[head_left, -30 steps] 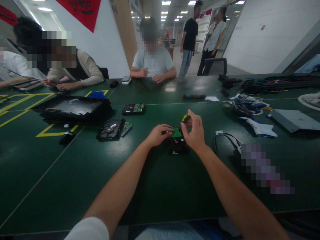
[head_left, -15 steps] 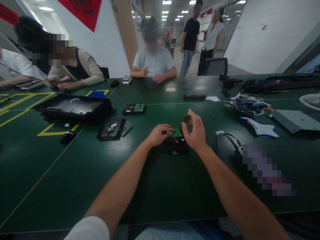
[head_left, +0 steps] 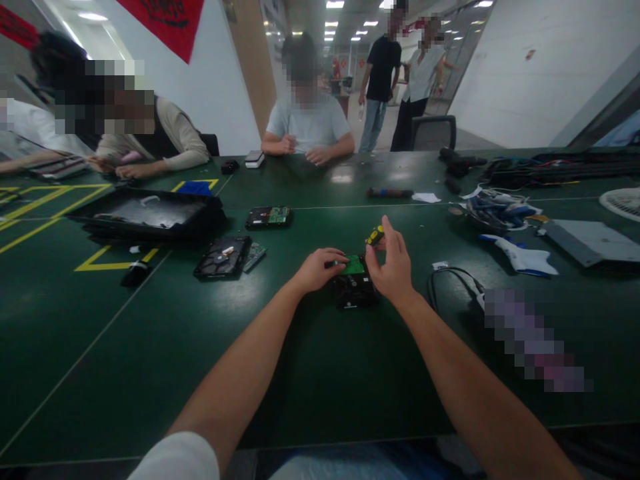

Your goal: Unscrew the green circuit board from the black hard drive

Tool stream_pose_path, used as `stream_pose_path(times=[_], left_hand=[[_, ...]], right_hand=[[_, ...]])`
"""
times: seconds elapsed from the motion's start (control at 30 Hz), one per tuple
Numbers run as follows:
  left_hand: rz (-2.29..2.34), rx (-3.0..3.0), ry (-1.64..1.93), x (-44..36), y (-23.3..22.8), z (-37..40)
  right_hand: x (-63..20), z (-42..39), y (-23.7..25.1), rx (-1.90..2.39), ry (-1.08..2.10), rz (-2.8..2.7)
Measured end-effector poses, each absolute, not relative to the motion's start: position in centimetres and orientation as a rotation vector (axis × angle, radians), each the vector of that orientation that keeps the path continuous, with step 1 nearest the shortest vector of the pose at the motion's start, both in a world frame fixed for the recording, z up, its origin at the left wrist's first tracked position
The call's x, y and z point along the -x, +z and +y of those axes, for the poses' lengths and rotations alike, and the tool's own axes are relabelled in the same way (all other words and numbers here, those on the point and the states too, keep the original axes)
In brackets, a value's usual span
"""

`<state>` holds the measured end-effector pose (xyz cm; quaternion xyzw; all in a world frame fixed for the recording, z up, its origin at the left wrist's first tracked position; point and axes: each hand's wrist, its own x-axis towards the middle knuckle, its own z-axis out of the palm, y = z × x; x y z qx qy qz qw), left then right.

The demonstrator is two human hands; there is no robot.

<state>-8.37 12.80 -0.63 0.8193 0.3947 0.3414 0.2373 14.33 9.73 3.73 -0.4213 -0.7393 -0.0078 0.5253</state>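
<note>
A black hard drive (head_left: 355, 293) with a green circuit board (head_left: 354, 265) lies on the green table in front of me. My left hand (head_left: 323, 269) grips its left side, with fingertips at the edge of the board. Over the drive's far right corner, my right hand (head_left: 393, 263) pinches the yellow and black handle of a screwdriver (head_left: 375, 235) between thumb and fingers. The handle is tilted, and its tip is hidden or too small to make out.
To the left are an opened hard drive (head_left: 223, 258), a loose circuit board (head_left: 255, 257), another drive (head_left: 269, 217) and a black tray (head_left: 150, 213). Gloves (head_left: 520, 253), a cable (head_left: 455, 270) and a metal box (head_left: 593, 241) lie right. A person (head_left: 310, 127) sits opposite.
The screwdriver handle has turned in my right fingers and shows more yellow. Both hands stay nearly in place. In the background, a standing person has moved an arm outward.
</note>
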Motion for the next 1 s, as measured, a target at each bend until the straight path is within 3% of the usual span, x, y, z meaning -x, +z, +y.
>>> stream_pose_path(times=[1.0], left_hand=[[1.081,-2.248,0.918,8.31,-0.26,12.61]], right_hand=[[-14.48,9.53,3.89,1.020,-0.070,-1.802]])
